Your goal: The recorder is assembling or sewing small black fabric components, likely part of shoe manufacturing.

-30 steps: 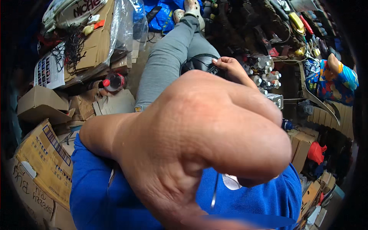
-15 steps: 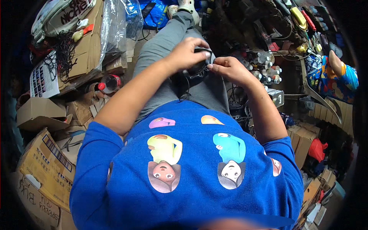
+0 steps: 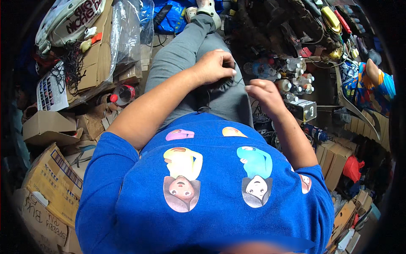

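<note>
On my lap, over the grey trousers (image 3: 169, 72), lies a small black laced thing (image 3: 220, 86), mostly hidden under my hand; its kind is unclear. My left hand (image 3: 213, 67) is closed on its far side, thumb and fingers bent round it. A thin dark cord (image 3: 239, 80) reaches from it toward my right hand (image 3: 267, 94). That hand is apart from the black thing, above my right thigh, its fingers curled together in a pinch. What sits between those fingertips is too small to make out.
Several plastic bottles (image 3: 298, 78) and a clear square container (image 3: 303, 109) stand to the right. A curved blade-like strip (image 3: 359, 112) lies beyond them. At left are flattened cardboard (image 3: 95, 59), a red-capped bottle (image 3: 123, 95) and open boxes (image 3: 46, 127). Black cords (image 3: 74, 67) hang over the cardboard.
My right hand has drawn away from the black thing, to the right and nearer me. My left hand has shifted slightly nearer and now covers more of it.
</note>
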The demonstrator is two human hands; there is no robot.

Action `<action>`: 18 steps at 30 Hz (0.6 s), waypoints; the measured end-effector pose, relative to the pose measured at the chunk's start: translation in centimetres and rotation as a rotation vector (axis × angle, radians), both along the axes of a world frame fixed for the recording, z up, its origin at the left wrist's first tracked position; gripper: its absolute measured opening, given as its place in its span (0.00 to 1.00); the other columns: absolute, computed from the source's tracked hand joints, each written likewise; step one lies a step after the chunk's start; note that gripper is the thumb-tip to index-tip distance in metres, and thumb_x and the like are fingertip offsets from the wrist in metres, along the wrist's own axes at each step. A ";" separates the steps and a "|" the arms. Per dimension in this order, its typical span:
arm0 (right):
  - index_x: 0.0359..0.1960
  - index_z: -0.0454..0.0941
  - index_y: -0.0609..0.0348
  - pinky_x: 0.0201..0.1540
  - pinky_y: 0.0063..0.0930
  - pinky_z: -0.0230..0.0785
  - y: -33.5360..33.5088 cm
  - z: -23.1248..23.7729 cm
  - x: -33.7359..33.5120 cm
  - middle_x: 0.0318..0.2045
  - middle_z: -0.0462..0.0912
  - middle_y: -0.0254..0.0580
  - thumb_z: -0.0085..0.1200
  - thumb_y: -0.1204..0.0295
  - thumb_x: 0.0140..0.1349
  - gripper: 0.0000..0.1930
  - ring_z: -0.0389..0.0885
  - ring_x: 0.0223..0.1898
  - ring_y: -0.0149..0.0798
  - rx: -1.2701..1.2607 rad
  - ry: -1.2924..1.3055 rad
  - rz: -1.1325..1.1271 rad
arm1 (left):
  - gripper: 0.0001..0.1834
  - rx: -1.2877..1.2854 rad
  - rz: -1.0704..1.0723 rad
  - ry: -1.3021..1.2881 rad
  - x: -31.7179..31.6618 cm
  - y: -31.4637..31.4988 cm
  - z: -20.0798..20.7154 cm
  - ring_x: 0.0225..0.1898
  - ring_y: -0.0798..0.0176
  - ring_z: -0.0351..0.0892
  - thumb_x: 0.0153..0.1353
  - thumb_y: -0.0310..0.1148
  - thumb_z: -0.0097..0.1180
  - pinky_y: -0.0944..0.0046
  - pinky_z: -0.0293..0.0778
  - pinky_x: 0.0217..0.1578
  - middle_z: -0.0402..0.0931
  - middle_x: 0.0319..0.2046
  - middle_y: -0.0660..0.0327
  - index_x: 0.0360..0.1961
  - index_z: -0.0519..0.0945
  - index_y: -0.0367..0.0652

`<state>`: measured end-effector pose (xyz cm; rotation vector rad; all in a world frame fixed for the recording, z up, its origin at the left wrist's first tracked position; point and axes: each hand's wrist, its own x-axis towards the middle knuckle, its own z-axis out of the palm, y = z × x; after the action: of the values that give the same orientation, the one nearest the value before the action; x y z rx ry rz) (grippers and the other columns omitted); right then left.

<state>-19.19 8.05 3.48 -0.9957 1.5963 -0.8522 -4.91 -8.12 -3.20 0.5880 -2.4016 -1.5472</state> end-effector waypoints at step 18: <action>0.39 0.82 0.54 0.34 0.29 0.69 -1.6 -0.1 -1.0 0.26 0.74 0.41 0.53 0.77 0.52 0.12 0.76 0.30 0.40 -0.184 0.531 0.168 | 0.16 0.588 -0.285 -0.172 0.4 -3.3 1.9 0.39 0.71 0.75 0.53 0.31 0.60 0.71 0.69 0.45 0.79 0.36 0.63 0.42 0.80 0.37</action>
<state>-20.16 6.42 3.39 -1.5602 1.8588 -0.6568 -4.47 -11.40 -1.28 0.5068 -2.1998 -2.4502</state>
